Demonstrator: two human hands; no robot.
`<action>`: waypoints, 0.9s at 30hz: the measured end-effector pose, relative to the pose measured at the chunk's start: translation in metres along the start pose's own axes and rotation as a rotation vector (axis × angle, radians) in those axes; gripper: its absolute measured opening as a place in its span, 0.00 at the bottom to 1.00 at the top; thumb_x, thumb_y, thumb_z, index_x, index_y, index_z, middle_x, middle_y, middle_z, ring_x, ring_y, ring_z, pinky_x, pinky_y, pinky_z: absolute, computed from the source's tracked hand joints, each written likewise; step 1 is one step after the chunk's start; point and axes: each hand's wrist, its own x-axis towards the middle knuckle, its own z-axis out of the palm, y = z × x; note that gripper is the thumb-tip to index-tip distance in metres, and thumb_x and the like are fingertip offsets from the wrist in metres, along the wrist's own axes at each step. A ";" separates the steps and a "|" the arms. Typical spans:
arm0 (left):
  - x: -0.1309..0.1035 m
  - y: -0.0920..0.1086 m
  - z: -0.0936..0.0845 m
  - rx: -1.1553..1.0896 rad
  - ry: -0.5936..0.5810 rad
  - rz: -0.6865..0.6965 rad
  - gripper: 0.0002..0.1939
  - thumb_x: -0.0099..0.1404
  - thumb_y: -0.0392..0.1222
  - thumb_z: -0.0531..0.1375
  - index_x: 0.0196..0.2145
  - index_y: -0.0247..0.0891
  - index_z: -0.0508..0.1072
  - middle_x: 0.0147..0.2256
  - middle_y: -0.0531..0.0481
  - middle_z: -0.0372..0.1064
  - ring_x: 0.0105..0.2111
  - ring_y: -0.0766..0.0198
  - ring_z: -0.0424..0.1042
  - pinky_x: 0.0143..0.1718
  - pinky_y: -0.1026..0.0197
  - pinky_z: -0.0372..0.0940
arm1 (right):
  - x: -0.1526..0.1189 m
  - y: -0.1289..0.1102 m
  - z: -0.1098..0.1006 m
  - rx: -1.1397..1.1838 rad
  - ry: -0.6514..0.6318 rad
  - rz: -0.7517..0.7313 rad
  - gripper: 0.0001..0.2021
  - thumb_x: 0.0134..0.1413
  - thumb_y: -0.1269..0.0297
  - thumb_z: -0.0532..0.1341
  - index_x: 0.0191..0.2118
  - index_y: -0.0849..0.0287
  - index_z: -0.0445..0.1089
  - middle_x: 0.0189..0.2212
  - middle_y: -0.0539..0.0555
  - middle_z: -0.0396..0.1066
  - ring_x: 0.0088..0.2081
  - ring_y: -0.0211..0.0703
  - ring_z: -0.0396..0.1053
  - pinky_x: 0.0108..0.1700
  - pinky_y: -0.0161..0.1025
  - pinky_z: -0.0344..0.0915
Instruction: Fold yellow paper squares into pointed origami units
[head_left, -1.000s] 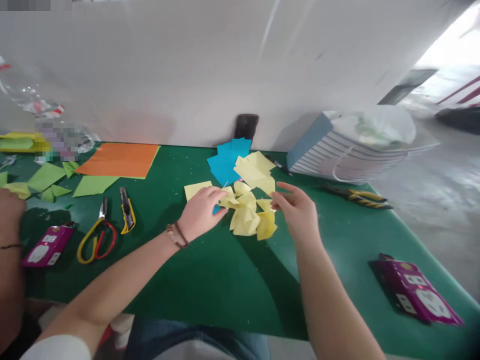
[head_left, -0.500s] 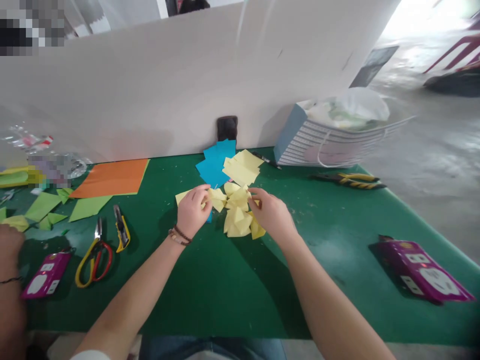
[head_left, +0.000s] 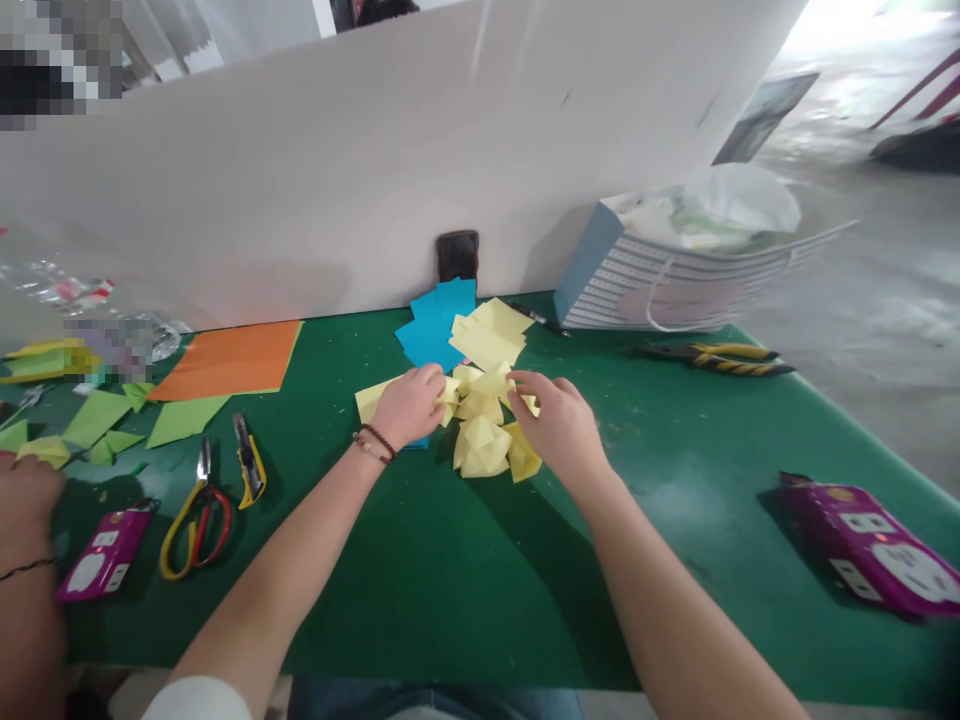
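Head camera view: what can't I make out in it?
In the head view:
Left hand: its knuckles hide whether it pinches the yellow paper piece.
Striped paper bag: its wall hides the lower contents.
Co-worker's hand: cut off by the left edge.
Purple device at right: markings blurred.

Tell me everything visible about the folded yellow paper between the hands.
The folded yellow paper is a loose cluster of creased pieces, mostly pale, with a deeper yellow one at lower right; some rise in peaks. It lies on the green table, nearer the wearer than the blue stack. The left hand pinches a piece on its left side; the right hand is at its upper right, contact unclear. I cannot tell whether the pieces are joined.
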 end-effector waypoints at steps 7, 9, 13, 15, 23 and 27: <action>-0.013 -0.002 0.003 -0.179 0.062 -0.087 0.14 0.59 0.37 0.62 0.43 0.39 0.65 0.50 0.45 0.69 0.46 0.57 0.70 0.44 0.56 0.68 | 0.000 -0.002 0.002 0.100 -0.029 0.009 0.16 0.59 0.61 0.53 0.49 0.55 0.71 0.34 0.55 0.78 0.41 0.52 0.69 0.41 0.47 0.66; -0.017 -0.003 0.002 -0.213 0.118 -0.158 0.20 0.58 0.35 0.62 0.47 0.39 0.63 0.48 0.44 0.69 0.44 0.58 0.70 0.42 0.57 0.69 | 0.003 -0.006 0.004 0.133 -0.050 -0.013 0.16 0.58 0.61 0.53 0.49 0.55 0.72 0.35 0.55 0.77 0.44 0.53 0.69 0.41 0.48 0.67; -0.026 -0.007 -0.002 -0.247 0.197 -0.279 0.25 0.55 0.28 0.60 0.50 0.37 0.61 0.47 0.44 0.71 0.43 0.57 0.69 0.42 0.56 0.69 | 0.019 -0.020 0.010 0.140 -0.090 -0.124 0.15 0.59 0.63 0.54 0.49 0.55 0.72 0.37 0.56 0.77 0.47 0.52 0.69 0.44 0.48 0.68; -0.031 -0.008 -0.004 -0.255 0.220 -0.320 0.27 0.55 0.25 0.58 0.52 0.37 0.61 0.47 0.44 0.71 0.44 0.57 0.69 0.43 0.56 0.69 | 0.030 -0.028 0.014 0.079 -0.166 -0.186 0.15 0.60 0.65 0.53 0.49 0.55 0.71 0.38 0.57 0.77 0.48 0.51 0.69 0.47 0.48 0.67; -0.061 -0.033 -0.013 -0.224 0.231 -0.386 0.19 0.57 0.26 0.58 0.45 0.37 0.71 0.45 0.45 0.73 0.44 0.54 0.68 0.47 0.50 0.67 | 0.052 -0.034 0.027 -0.121 -0.402 -0.232 0.13 0.56 0.68 0.58 0.46 0.54 0.74 0.44 0.59 0.76 0.49 0.54 0.71 0.48 0.51 0.65; -0.079 -0.047 -0.013 -0.212 0.168 -0.353 0.20 0.54 0.40 0.68 0.46 0.37 0.73 0.47 0.45 0.73 0.47 0.51 0.67 0.49 0.47 0.66 | 0.054 -0.036 0.030 -0.131 -0.405 -0.243 0.12 0.57 0.67 0.57 0.44 0.53 0.75 0.44 0.56 0.76 0.51 0.54 0.70 0.51 0.53 0.64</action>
